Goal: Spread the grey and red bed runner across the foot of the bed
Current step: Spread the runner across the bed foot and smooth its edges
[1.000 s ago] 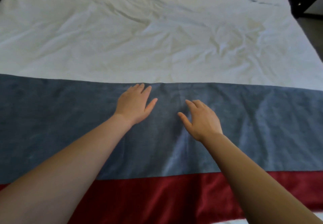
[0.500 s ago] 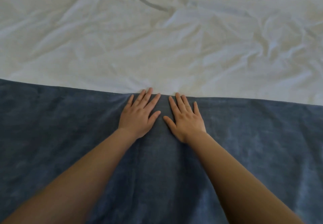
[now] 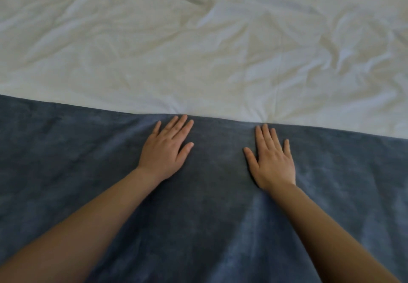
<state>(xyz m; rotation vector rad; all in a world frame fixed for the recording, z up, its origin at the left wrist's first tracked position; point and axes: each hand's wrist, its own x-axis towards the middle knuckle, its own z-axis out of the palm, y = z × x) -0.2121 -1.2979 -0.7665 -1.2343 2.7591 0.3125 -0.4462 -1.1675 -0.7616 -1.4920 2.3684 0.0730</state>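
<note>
The bed runner (image 3: 66, 161) lies flat across the near part of the bed, and only its blue-grey band shows; the red band is out of the frame. My left hand (image 3: 165, 150) presses palm-down on the runner with straight fingers, fingertips almost at the runner's far edge. My right hand (image 3: 272, 161) lies flat on the runner to the right, fingers straight and also close to that edge. A light crease runs down the cloth below my right wrist.
Beyond the runner's far edge stretches the white duvet (image 3: 209, 51), wrinkled all over, filling the upper half of the view. No bed edge or floor is in sight.
My hands, side by side at the runner's far edge half a second ago, have slid apart, the left leftward and the right rightward. The view moved closer, so the red band has left the frame.
</note>
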